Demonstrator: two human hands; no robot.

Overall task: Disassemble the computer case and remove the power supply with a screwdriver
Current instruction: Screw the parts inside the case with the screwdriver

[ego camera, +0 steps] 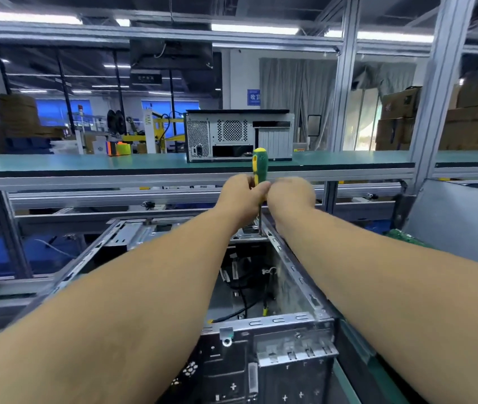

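Two bare hands are seen from above, reaching forward over an opened computer case [290, 319] that lies on the near workbench with its side panel off. A green and yellow screwdriver [259, 166] is held upright between them. The left hand [242, 196] is wrapped around the lower handle, thumb and fingers curled on it. The right hand [290, 196] is closed in against the handle from the right side; exactly how its fingers lie cannot be told, but it appears to grip the tool as well. The steel shaft runs straight down to the far right corner of the case frame, where the tip is set, presumably on a screw, though none can be made out.

Inside the case, black cables [243, 284] are seen loose along the floor. The power supply itself cannot be identified with certainty from this angle.

The case is judged to be rigid sheet metal, fairly heavy, with thin stamped edges that could cut; it would best be steadied by its folded frame rails. The screwdriver handle looks stiff and grippy.

On the far shelf [57, 163], a second computer case [239, 135] stands upright. A grey panel [459, 223] leans at the right.
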